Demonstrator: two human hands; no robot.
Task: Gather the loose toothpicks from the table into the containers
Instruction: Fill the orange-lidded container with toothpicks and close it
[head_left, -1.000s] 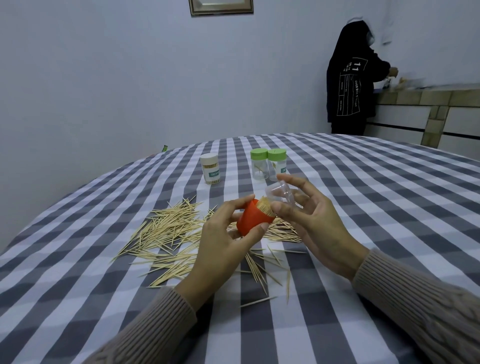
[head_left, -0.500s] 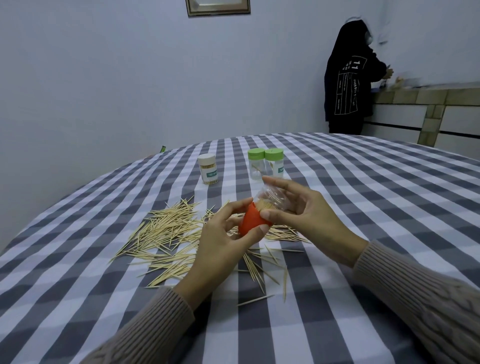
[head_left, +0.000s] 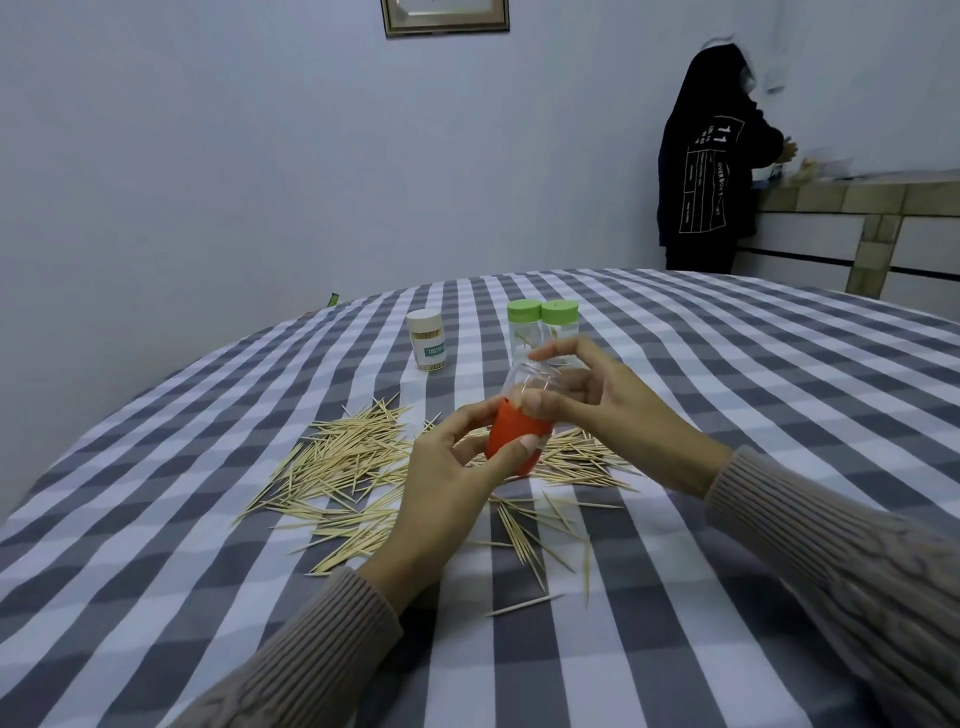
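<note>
Above the table my left hand (head_left: 452, 467) grips an orange toothpick container (head_left: 511, 439), tilted to the right. My right hand (head_left: 597, 405) holds its clear plastic cap (head_left: 530, 382) over the container's mouth, thumb on the seam. Loose toothpicks (head_left: 353, 457) lie scattered on the checked tablecloth under and around both hands, with a few more toothpicks (head_left: 524, 535) nearer to me. A white-lidded toothpick jar (head_left: 427, 340) and two clear jars with green lids (head_left: 543, 332) stand behind.
The round table (head_left: 727, 395) carries a grey and white checked cloth. A person in a black hooded top (head_left: 711, 156) stands at a tiled counter (head_left: 857, 208) at the back right. A framed picture (head_left: 445, 15) hangs on the wall.
My right hand has brought the clear cap down onto the orange container's mouth; earlier the cap was held apart and toothpick ends showed. Both hands rose slightly.
</note>
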